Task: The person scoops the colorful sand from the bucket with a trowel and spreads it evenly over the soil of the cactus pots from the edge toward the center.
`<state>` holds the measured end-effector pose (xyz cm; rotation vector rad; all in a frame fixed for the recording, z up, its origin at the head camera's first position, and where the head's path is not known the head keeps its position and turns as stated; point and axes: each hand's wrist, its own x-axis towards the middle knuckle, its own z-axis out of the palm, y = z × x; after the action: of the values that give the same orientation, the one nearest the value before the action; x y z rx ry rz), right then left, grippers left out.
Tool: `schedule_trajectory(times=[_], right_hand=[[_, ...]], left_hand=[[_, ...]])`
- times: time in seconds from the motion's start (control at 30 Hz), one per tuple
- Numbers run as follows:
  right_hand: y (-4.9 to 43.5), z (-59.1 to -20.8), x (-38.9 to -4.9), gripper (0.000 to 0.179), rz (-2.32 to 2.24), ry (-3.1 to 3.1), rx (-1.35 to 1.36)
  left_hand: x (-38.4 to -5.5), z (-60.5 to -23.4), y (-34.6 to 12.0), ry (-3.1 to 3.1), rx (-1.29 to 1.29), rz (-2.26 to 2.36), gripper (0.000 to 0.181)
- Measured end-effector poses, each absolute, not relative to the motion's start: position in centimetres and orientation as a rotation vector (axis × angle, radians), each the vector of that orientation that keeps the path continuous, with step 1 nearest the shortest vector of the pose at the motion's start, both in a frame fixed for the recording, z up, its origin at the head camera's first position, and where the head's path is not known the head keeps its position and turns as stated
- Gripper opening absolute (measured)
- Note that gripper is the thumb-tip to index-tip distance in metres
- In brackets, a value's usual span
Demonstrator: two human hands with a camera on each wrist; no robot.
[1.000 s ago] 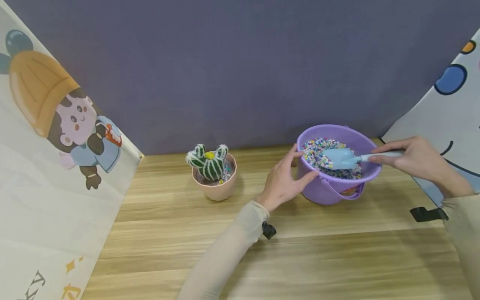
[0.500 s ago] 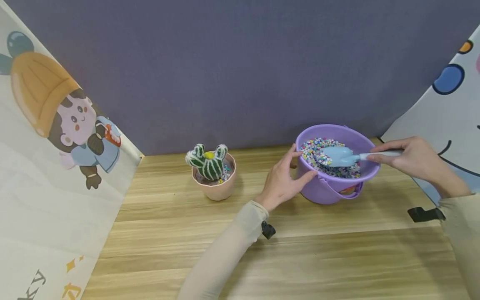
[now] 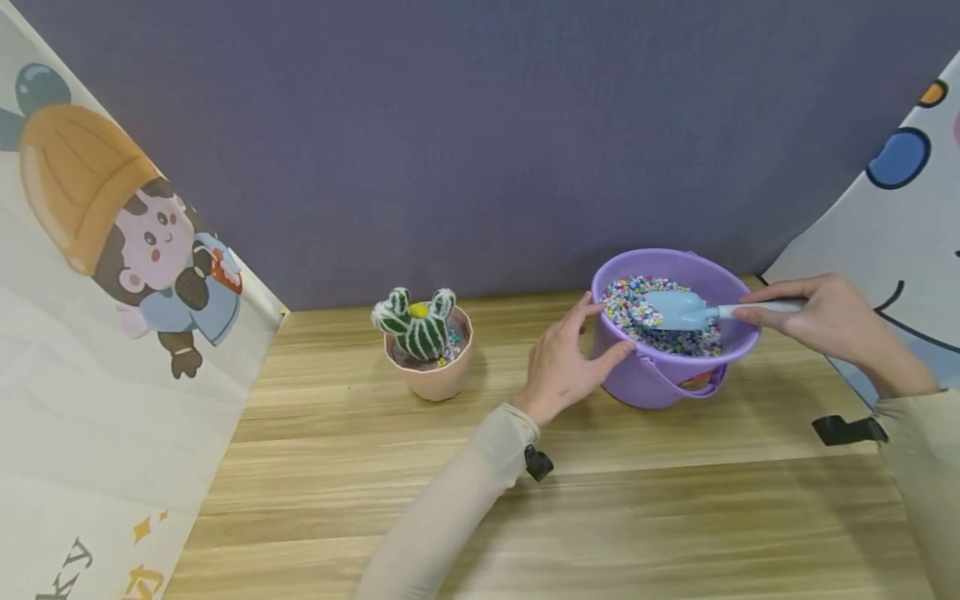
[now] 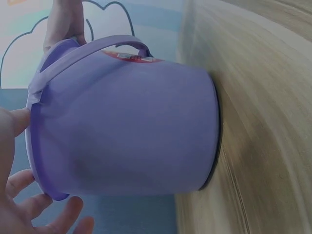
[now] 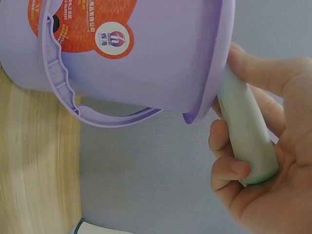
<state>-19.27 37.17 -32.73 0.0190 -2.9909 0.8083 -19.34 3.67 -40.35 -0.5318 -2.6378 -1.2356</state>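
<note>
A purple bucket stands at the right of the table, partly filled with small multicoloured beads. My right hand grips the pale handle of a light blue trowel. Its blade lies over the beads inside the bucket, with some beads at its tip. In the right wrist view, fingers and thumb wrap around the trowel handle beside the bucket rim. My left hand rests on the bucket's left rim, thumb and fingers spread apart. The left wrist view shows those fingertips touching the rim.
A pink pot with a fuzzy green cactus stands left of the bucket. Some beads lie in the pot. A dark grey panel rises behind the wooden table, with printed panels on both sides.
The trowel blade has shifted slightly toward the back of the bucket and changed its tilt a little. My left hand, the bucket and the pot have stayed in place.
</note>
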Motion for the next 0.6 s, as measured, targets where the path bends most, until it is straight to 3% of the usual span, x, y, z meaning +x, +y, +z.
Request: schedule_trajectory(times=[0.6], right_hand=[[36.0,-32.0,-18.8,0.055,0.860,-2.954,0.018]], left_hand=[[-18.9,-40.7,2.9,-2.576,-0.572,-1.339,0.064]])
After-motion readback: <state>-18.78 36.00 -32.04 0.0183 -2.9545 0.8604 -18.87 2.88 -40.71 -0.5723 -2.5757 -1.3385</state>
